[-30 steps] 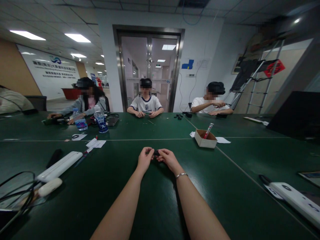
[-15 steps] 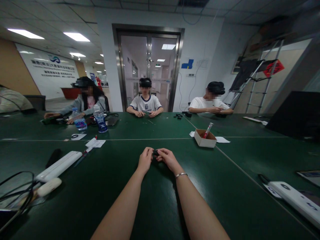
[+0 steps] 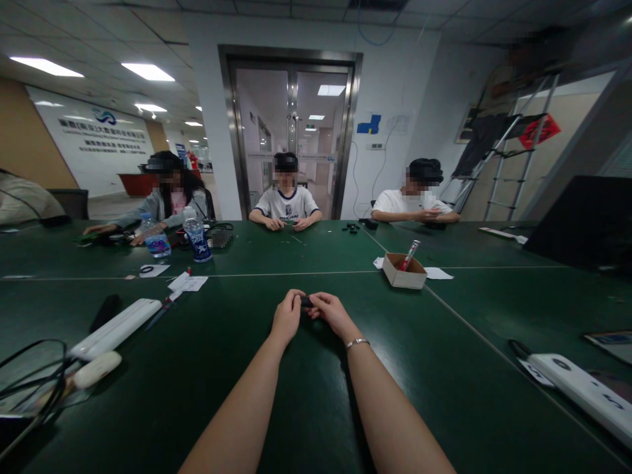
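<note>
A small black object (image 3: 307, 301) is pinched between my two hands, a little above the green table (image 3: 316, 395). Its kind is too small to make out, and the fingers cover both its ends. My left hand (image 3: 287, 317) is closed on its left end. From the other side, my right hand (image 3: 332, 312) grips the right end with thumb and fingers. A silver bracelet (image 3: 357, 343) circles my right wrist.
An open cardboard box (image 3: 403, 279) holding a red-and-clear tube stands ahead on the right. White power strips lie at left (image 3: 116, 329) and right (image 3: 582, 382). Bottles (image 3: 197, 238) stand farther left. Several people sit across the table; small black pieces (image 3: 351, 228) lie near them.
My hands stay in almost the same place, still holding the black object. A little more of it shows between the fingers. The view has shifted very slightly.
</note>
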Demonstrator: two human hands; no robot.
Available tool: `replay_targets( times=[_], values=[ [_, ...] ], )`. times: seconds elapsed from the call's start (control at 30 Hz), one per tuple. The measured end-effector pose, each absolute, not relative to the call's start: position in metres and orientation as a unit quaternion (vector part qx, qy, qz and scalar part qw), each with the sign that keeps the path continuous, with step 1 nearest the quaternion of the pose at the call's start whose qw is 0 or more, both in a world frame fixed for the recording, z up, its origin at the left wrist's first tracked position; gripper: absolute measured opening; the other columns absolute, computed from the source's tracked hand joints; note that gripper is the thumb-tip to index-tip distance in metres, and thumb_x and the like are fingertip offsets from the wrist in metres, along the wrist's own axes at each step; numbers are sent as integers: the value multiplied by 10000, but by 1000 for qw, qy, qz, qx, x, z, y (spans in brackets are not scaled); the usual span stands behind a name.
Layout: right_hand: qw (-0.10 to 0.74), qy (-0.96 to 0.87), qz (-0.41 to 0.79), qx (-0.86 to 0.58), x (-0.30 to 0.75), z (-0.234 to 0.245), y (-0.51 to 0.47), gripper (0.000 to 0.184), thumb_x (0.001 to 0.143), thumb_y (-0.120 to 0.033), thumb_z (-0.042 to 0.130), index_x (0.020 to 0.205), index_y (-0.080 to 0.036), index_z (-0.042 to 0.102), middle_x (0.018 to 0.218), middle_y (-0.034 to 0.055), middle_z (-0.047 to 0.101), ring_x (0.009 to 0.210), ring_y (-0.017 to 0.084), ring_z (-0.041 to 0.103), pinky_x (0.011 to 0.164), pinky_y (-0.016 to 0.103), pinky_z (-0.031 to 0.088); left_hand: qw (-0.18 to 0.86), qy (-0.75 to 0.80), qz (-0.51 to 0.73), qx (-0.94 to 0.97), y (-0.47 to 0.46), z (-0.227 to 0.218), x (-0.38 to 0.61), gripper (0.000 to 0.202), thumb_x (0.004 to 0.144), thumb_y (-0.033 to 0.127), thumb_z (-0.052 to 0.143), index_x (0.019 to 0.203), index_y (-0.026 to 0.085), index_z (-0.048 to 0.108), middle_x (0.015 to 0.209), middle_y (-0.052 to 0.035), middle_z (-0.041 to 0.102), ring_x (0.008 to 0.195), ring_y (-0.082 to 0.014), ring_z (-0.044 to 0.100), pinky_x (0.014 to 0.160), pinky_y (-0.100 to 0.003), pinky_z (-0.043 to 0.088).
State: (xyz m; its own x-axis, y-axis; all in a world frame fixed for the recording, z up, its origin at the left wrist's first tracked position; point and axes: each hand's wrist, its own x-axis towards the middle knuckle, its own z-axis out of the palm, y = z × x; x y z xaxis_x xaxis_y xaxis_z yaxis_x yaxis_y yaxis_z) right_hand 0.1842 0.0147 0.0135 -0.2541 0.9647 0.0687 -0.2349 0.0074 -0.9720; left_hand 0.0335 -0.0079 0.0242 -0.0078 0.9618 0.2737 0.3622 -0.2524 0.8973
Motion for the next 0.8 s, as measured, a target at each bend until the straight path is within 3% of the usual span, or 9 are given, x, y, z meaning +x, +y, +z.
replay_targets(
  times=[0.33,0.47,0.63,0.8],
  values=[
    [474,-575,592,-306,185,26,4,372,613,-274,805,932,-163,649,857,32,661,625,106,585,582,224,471,328,557,477,595,1,17,29,401,883,434,328,872,186,643,654,-24,572,559,-145,510,525,-240,341],
    [493,-551,593,-320,183,23,6,368,606,-280,804,915,-151,652,781,21,650,615,116,597,578,231,479,353,552,481,582,4,12,32,422,890,490,292,915,197,594,589,10,514,532,-135,489,520,-232,335],
    [519,-502,600,-345,183,17,12,385,593,-288,811,913,-142,653,730,15,637,602,121,608,555,223,485,379,520,514,567,9,3,35,304,866,431,398,1036,204,508,701,-1,567,622,-131,542,566,-224,389],
    [525,-487,606,-346,185,18,11,388,590,-284,816,910,-138,651,726,8,625,603,115,613,563,217,486,377,502,507,591,9,3,34,217,864,372,422,962,197,506,751,-16,592,654,-131,556,602,-231,411]
  ],
)
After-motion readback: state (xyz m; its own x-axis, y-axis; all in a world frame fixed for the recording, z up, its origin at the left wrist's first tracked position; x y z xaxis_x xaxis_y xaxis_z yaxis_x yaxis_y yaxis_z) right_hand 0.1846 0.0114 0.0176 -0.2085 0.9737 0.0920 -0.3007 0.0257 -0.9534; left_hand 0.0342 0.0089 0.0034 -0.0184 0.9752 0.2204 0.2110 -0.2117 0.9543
